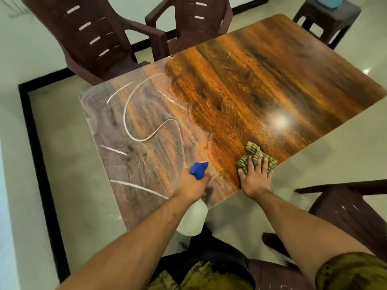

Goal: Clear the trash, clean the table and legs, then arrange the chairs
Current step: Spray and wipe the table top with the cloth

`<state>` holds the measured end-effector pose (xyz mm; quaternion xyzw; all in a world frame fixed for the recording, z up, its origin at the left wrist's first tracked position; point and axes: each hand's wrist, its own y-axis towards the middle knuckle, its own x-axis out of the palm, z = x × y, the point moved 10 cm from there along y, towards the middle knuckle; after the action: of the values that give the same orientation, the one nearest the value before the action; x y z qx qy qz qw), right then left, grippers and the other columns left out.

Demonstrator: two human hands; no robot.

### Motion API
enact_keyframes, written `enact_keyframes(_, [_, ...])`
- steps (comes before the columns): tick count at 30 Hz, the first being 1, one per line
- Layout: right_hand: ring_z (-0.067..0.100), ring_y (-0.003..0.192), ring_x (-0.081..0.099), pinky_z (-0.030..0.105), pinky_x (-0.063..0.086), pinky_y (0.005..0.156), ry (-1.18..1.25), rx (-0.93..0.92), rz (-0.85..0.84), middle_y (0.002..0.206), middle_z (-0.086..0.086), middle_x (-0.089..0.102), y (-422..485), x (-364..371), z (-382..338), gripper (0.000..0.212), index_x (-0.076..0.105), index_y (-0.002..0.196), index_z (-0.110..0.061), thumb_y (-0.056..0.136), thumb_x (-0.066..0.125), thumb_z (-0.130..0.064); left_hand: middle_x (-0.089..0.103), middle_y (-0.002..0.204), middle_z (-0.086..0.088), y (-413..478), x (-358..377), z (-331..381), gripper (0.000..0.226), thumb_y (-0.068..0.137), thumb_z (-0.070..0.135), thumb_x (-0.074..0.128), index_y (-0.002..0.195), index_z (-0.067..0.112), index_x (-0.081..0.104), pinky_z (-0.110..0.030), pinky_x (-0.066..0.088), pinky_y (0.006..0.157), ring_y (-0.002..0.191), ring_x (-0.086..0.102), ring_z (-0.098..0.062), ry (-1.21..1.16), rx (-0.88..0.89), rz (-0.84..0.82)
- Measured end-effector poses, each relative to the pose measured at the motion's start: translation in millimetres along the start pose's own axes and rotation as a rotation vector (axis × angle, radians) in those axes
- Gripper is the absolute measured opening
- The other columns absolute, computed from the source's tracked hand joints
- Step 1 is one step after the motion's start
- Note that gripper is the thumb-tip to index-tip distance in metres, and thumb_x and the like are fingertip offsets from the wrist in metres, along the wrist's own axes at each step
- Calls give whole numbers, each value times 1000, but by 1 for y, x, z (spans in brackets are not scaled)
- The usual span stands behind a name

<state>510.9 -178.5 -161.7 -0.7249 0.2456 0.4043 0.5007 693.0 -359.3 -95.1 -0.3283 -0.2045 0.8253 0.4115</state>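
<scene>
A glossy wooden table (261,80) fills the middle of the head view. White curved streaks and a hazy film cover its left half. My left hand (191,186) grips a white spray bottle (193,218) with a blue trigger head (199,169), nozzle pointing over the table's near edge. My right hand (256,177) lies with spread fingers on a crumpled green striped cloth (254,154), pressing it onto the table near the front corner.
Two brown plastic chairs (94,38) (199,24) stand at the table's far side. Another brown chair (356,212) is at my right. A brown stool (326,17) with a blue object (328,2) on it stands at the far right. The floor is pale tile.
</scene>
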Motion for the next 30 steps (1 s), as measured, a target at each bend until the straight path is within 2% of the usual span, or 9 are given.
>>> enact_keyframes(4, [28, 149, -27, 52, -10, 120, 20, 43, 18, 162, 7, -27, 1, -1, -5, 72, -4, 159, -22, 102, 20, -59, 69, 75, -5, -9, 22, -23, 30, 88, 43, 65, 84, 12, 66, -25, 59, 61, 63, 67, -14, 315, -27, -183])
enact_keyframes(7, [30, 149, -25, 54, -9, 121, 64, 96, 32, 163, 8, -24, -2, 5, -16, 71, -1, 160, -21, 102, 20, -58, 58, 70, 4, -16, 26, -41, 17, 93, 34, 64, 90, 17, 64, -7, 43, 48, 61, 57, -8, 286, -29, -229])
enact_keyframes(10, [30, 148, -26, 55, -11, 120, 46, 66, 49, 163, 10, -22, -13, 17, -42, 72, -1, 160, -21, 101, 18, -59, 65, 69, -5, -12, 9, -49, 22, 87, 28, 73, 95, 7, 71, -28, 53, 53, 54, 60, -16, 129, -80, -186])
enact_keyframes(15, [29, 147, -28, 51, -18, 119, -214, -521, -30, 165, 7, -12, -94, 84, -137, 88, 15, 159, -20, 91, -4, -72, 67, 76, -8, -2, -31, -49, 16, 87, 28, 75, 87, 14, 67, -22, 45, 55, 64, 60, -17, 149, 34, -110])
enact_keyframes(18, [20, 150, -23, 45, -14, 121, -301, -732, -74, 165, 0, -7, -129, 104, -142, 83, 30, 156, -21, 95, 2, -69, 67, 74, -10, 0, -61, -64, 20, 87, 28, 76, 81, 15, 63, -25, 47, 54, 56, 57, -16, 86, 55, -146])
enact_keyframes(19, [20, 150, -22, 43, -14, 121, -317, -679, -14, 166, 0, -5, -125, 100, -141, 79, 30, 156, -22, 96, 5, -67, 64, 70, -8, 0, -77, -74, 21, 87, 27, 76, 81, 13, 63, -25, 48, 53, 53, 57, -17, 93, 47, -171])
enact_keyframes(24, [27, 152, -17, 51, -6, 123, 40, 199, 183, 167, 9, -2, -97, 74, -98, 67, 2, 160, -24, 102, 16, -56, 58, 68, -7, -4, -122, -107, 23, 89, 27, 72, 86, 6, 64, -30, 49, 58, 58, 54, -19, 171, 96, -221])
enact_keyframes(27, [28, 152, -17, 51, -10, 121, -13, 3, 156, 167, 9, -2, -141, 125, -187, 71, 4, 160, -23, 99, 12, -58, 65, 79, -9, -17, -154, -140, 30, 85, 34, 75, 96, 7, 69, -39, 56, 75, 72, 61, -24, 254, 130, -255])
enact_keyframes(30, [27, 150, -21, 50, -13, 120, -118, -301, 125, 166, 5, -5, -188, 171, -241, 73, 15, 159, -21, 97, 13, -60, 66, 79, -12, -24, -158, -160, 31, 85, 31, 76, 103, 6, 70, -40, 59, 65, 67, 60, -23, 230, 93, -290])
